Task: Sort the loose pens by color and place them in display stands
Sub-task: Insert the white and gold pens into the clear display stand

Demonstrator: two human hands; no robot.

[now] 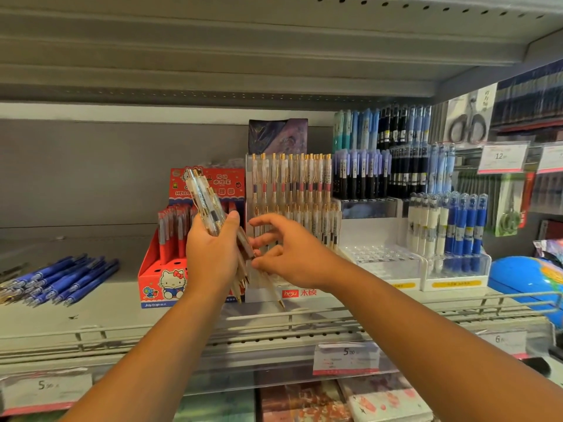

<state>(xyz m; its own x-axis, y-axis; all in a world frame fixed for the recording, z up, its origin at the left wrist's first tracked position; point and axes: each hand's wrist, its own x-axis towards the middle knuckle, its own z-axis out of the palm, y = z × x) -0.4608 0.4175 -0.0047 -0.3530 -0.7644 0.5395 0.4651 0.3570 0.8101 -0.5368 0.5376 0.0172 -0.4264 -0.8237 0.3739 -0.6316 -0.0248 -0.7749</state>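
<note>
Left hand (210, 257) was closed round a bundle of clear plastic pens with gold clips (207, 205), gripping at mid-barrel, thumb across the front. The bundle was held in the air above the grey metal shelf (122, 318), and behind the hand stood the clear tiered display stand (259, 296), already stocked with matching pens. Long axis: steep diagonal. Clip ends rose above the left hand and leaned to its left; writing tips hung below it, slanting toward the right hand (292, 254). The right hand sat just beside the lower barrels, fingers spread and part-curled, fingertips touching the bundle. One single pen (278, 298) stuck out below this hand, tip pointing down and to its right. Whether thumb and fingers were actually pinching that pen could not be told. Handling, as a judgement: light, stiff, smooth-sided items, so probably slippery against one another and liable to slide out tip-first from a loose fist. The clips looked like the most breakable part. The best hold for one pen is probably a pinch on the lower barrel, drawn along its own axis, then turned tip-down for a stand socket. Loose blue pens (67, 278) lay flat on the shelf well to the left of the left hand, not yet sorted.
</note>
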